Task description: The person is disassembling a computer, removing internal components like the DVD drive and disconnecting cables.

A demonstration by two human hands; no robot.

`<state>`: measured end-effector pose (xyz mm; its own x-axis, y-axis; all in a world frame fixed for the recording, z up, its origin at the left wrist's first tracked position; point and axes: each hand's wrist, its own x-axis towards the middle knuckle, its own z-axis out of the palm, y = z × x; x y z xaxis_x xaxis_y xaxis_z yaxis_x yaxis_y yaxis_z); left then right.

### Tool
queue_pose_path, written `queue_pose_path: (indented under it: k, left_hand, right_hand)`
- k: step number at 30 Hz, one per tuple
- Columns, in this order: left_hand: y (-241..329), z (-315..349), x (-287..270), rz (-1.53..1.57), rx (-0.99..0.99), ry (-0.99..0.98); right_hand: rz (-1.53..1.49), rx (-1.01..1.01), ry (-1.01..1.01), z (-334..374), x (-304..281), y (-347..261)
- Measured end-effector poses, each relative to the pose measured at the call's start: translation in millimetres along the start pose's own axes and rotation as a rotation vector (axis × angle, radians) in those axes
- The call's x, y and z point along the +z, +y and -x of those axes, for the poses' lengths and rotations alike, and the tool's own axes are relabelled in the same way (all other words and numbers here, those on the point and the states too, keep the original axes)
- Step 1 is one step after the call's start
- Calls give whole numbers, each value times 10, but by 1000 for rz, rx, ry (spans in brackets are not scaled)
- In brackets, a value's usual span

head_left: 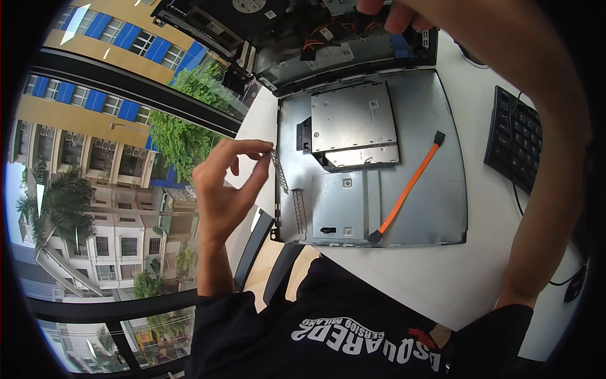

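My left hand [230, 183] pinches a narrow perforated metal slot cover [280, 174] between thumb and index finger, above the left edge of a grey metal side panel [435, 221]. A second perforated slot cover [298, 211] lies on that panel just below it. My right hand [401, 16] reaches over the open computer case [353, 63] at the far side. Its fingers hang apart with nothing visible in them, though the upper part of the hand is cut off by the frame edge.
On the panel lie a silver optical drive [350, 117], a flat metal bracket [341, 205] and an orange data cable [407, 189] with black plugs. To the right, a black keyboard [514, 136] sits on the white table [470, 189]. A window [113, 208] is at the left.
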<state>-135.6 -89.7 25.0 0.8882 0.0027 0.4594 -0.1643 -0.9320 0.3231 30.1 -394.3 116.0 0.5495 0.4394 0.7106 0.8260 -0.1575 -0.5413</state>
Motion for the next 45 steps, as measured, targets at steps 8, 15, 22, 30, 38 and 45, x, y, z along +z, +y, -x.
queue_pose_path:
  k: [8,15,22,30,38,45]
  left_hand:
    - [-279,-142,74,492,-116,148]
    - [-262,-142,206,915,-104,202]
    - [-394,-67,257,876,-48,322]
    - [-408,-20,264,934,-56,222]
    - [-444,19,256,1111,-371,-107]
    - [-482,-27,248,1207,-343,-91]
  right_hand:
    - [-35,70,-321,83,1171,210]
    - [-426,257,-712,218,1497,231]
    - [-509,315,-667,228,1605,94]
    - [-284,127,-515,377,1763,344]
    - [63,-130,-334,533,1733,443]
    - [93,-142,-261,538,1620,544]
